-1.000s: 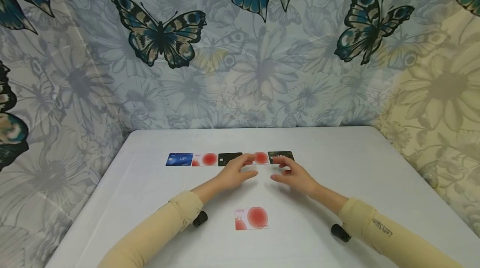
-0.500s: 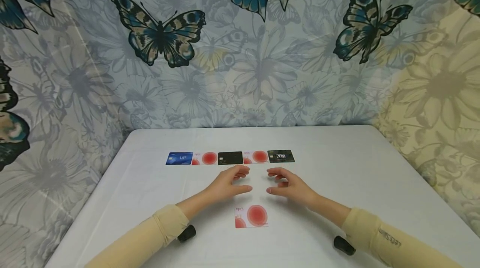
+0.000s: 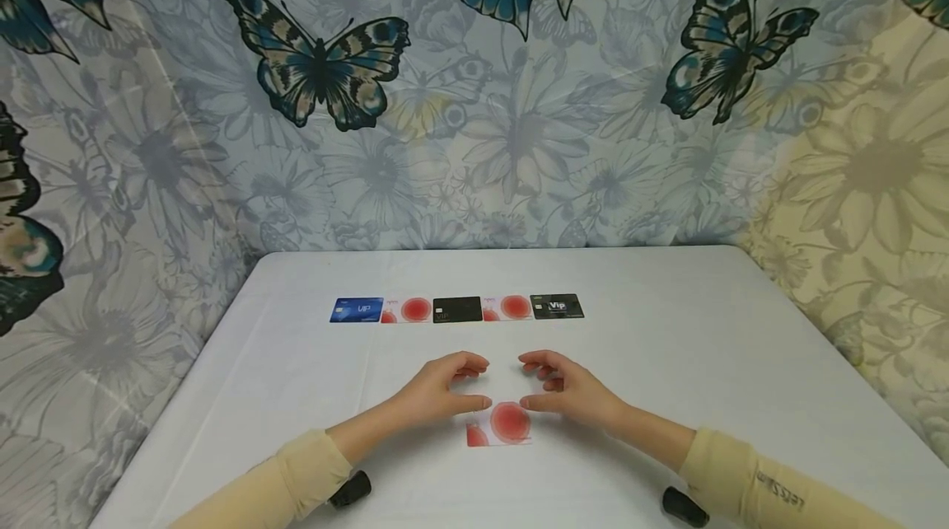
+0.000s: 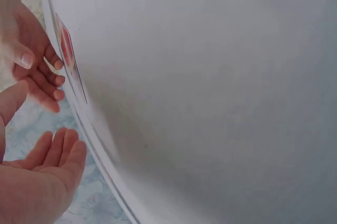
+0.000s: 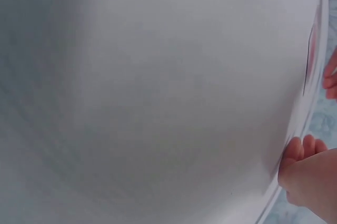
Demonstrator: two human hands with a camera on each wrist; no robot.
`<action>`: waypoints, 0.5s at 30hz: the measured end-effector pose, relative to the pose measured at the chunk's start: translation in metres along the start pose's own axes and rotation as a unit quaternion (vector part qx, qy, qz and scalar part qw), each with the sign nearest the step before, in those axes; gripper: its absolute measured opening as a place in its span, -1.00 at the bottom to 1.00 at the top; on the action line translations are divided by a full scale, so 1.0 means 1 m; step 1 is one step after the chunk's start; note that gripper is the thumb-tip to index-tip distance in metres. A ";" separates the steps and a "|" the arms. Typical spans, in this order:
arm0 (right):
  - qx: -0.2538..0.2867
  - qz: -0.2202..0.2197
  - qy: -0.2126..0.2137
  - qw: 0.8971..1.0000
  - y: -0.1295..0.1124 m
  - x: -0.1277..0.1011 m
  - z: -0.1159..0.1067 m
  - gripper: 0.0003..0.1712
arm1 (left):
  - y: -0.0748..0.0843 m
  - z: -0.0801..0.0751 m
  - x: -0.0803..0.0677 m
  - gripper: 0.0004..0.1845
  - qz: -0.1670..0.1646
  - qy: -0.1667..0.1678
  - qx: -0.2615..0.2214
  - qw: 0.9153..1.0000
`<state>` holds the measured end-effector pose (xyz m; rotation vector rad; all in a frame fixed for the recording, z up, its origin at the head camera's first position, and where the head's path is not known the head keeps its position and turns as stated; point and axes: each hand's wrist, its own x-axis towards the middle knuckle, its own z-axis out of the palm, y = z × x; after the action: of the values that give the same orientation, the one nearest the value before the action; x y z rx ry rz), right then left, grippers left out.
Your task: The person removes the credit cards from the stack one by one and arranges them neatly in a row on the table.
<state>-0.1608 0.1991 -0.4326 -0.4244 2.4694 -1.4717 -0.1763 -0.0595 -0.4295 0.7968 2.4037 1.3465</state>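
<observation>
My left hand (image 3: 443, 386) and right hand (image 3: 574, 387) hover over the white table, facing each other with a gap between them. Both hold nothing, their fingers loosely bent and thumbs apart from the fingers. Just below the thumbs in the head view lies a white card with red circles (image 3: 510, 422); the left thumb overlaps its upper edge there. The left wrist view shows the left palm (image 4: 42, 182) with relaxed fingers, and the same card flat on the table. In the right wrist view the right hand (image 5: 310, 174) appears at the lower right edge.
Farther back, a row of cards lies edge to edge: a blue VIP card (image 3: 357, 310), a red-circle card (image 3: 415, 311), a black card (image 3: 457, 310), another red-circle card (image 3: 515, 307) and a black Vip card (image 3: 557, 306). Patterned butterfly cloth (image 3: 519, 183) hangs behind the white table (image 3: 667, 331).
Both hands have drawn back from the card row toward the near single card, uncovering the row. The cards have stayed in place.
</observation>
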 end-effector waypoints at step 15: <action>-0.135 -0.111 -0.014 0.985 0.002 -0.014 0.014 -0.37 | 0.008 0.002 -0.026 -0.37 -0.002 -0.018 0.078 0.997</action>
<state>-0.1431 0.1939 -0.4400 -0.7890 2.6795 -1.1933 -0.1520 -0.0696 -0.4249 0.8461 2.5039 1.1438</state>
